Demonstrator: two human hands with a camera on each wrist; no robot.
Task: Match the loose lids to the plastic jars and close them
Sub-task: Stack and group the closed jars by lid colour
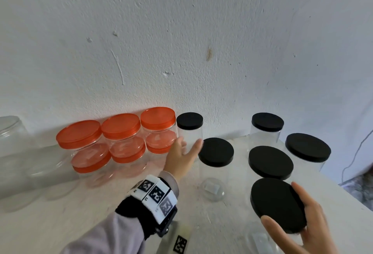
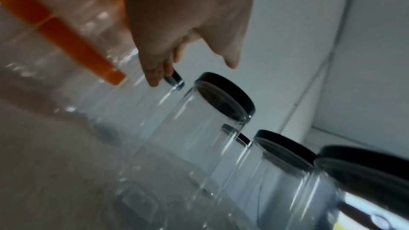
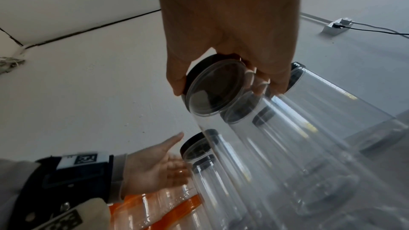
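My right hand grips the wide black lid that sits on the nearest clear jar at the front right. In the right wrist view, thumb and fingers of that hand curl round the lid's rim atop the jar. My left hand reaches, fingers spread and holding nothing, towards the small black-lidded jar by the wall. In the left wrist view the left hand's fingertips hover close to that jar's lid; contact is unclear through blur.
Several orange-lidded jars stand stacked in two tiers along the wall at back left. Lidless clear jars stand at far left. More black-lidded jars fill the right. The table edge drops away at right.
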